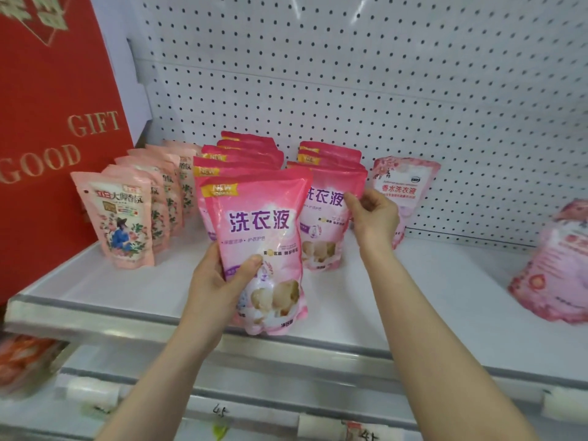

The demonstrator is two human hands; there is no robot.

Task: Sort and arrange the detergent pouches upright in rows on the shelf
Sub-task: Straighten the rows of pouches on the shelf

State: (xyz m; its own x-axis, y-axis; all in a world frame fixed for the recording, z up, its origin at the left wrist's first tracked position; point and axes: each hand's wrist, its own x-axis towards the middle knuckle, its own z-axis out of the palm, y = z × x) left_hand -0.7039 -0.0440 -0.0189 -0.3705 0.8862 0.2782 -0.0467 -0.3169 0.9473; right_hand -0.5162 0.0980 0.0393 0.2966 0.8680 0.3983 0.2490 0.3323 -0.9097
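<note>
My left hand grips a bright pink detergent pouch by its lower left side, holding it upright at the shelf's front edge. Behind it stands a row of matching pink pouches. My right hand pinches the right edge of the front pouch of a second pink row. A row of pale peach floral pouches stands at the left. One light pink pouch leans on the pegboard at the right.
The white shelf has a metal front rail. A white pegboard forms the back. A red gift box stands at the left. Blurred pink pouches lie at the right edge. A lower shelf with price tags sits below.
</note>
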